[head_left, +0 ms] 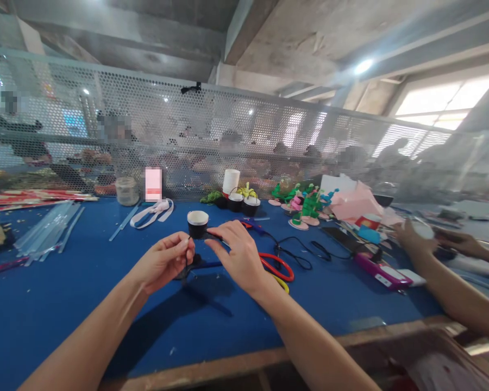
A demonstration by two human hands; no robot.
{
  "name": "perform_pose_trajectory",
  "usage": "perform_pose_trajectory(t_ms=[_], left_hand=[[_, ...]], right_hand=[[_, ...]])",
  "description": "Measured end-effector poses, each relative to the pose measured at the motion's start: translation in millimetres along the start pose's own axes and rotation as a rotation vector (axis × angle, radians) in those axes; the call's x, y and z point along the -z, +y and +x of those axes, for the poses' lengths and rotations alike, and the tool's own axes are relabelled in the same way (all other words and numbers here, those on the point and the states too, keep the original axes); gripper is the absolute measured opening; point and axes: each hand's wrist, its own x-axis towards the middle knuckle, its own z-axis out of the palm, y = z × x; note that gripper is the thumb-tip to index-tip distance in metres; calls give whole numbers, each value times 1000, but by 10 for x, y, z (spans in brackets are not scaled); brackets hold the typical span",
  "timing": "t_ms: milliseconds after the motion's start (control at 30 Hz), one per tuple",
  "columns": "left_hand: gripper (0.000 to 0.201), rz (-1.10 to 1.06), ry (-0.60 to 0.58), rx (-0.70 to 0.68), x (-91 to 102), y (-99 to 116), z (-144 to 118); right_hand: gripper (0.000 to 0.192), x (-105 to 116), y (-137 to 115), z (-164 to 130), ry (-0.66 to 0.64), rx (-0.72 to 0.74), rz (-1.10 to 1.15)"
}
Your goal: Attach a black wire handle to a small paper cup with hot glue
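Observation:
My left hand (pixel 163 263) is closed in a pinch on a thin black strand (pixel 187 260), which hangs below its fingertips. Close beside it, my right hand (pixel 238 258) has thumb and fingers around what looks like another part of the black strand; its exact hold is partly hidden. Just behind my fingertips stands a small white paper cup (pixel 198 218) with a black lower wall. Under my hands, on the blue table, lie dark blurred bits and scissors with a red handle (pixel 279 265) and a yellow handle.
Two small black-and-white cups with wire handles (pixel 251 205) stand by a white cup stack (pixel 231 181). Green craft figures (pixel 311 206), a cable, and a purple device (pixel 383 271) lie right. Glue sticks (pixel 51 231) lie left. A co-worker's hands (pixel 418 241) work at right; a mesh screen (pixel 167 130) borders the back.

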Motion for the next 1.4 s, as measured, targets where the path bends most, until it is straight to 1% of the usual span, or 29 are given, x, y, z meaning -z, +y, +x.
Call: perform_pose_trajectory(t_ms=[67, 233, 367, 433, 500, 600, 633, 733, 767, 833, 900, 967, 1033, 1100, 1200, 1267, 1333, 1400], left_hand=[[14, 5, -3, -3, -12, -20, 5], [12, -7, 14, -91, -32, -84, 33], [13, -31, 46, -111, -45, -88, 39], [13, -45, 62, -121, -52, -79, 38], [12, -55, 70, -143, -57, -72, 42], [11, -66, 98, -206, -64, -77, 59], [11, -72, 120, -232, -68, -85, 67], [9, -110, 197, -305, -83, -124, 91], [7, -127, 215, -324, -90, -139, 97], [4, -154, 235, -340, -105, -166, 103], [2, -171, 237, -324, -123, -182, 99], [5, -185, 226, -291, -138, -179, 87], [7, -192, 214, -245, -140, -153, 71], [8, -185, 207, -177, -120, -106, 59], [14, -155, 232, -94, -52, -25, 60], [14, -94, 272, -112, -5, 16, 65], [11, 3, 300, -159, 24, 37, 68], [12, 107, 307, -202, 28, 39, 64]], right_hand=[[11, -13, -20, -8, 15, -20, -26], [13, -55, -88, -24, 52, -72, -28], [13, -85, -108, -44, 54, -143, 24], [12, -90, -84, -46, 35, -193, 95], [14, -92, -41, -37, 43, -283, 231], [33, -113, 10, -17, 99, -516, 569], [33, -129, 11, -15, 89, -605, 712], [26, -205, -35, -32, -46, -817, 1149], [24, -234, -61, -42, -68, -857, 1258], [22, -291, -106, -64, -37, -902, 1394], [19, -333, -126, -78, 42, -928, 1446], [16, -350, -116, -81, 92, -940, 1462], [15, -340, -84, -73, 111, -923, 1447], [13, -305, -44, -58, 113, -865, 1375], [9, -227, 6, -32, 42, -724, 1199], [8, -178, 19, -22, -48, -647, 1114], [8, -145, 15, -19, -125, -622, 1111], [8, -128, -1, -20, -161, -650, 1194]])
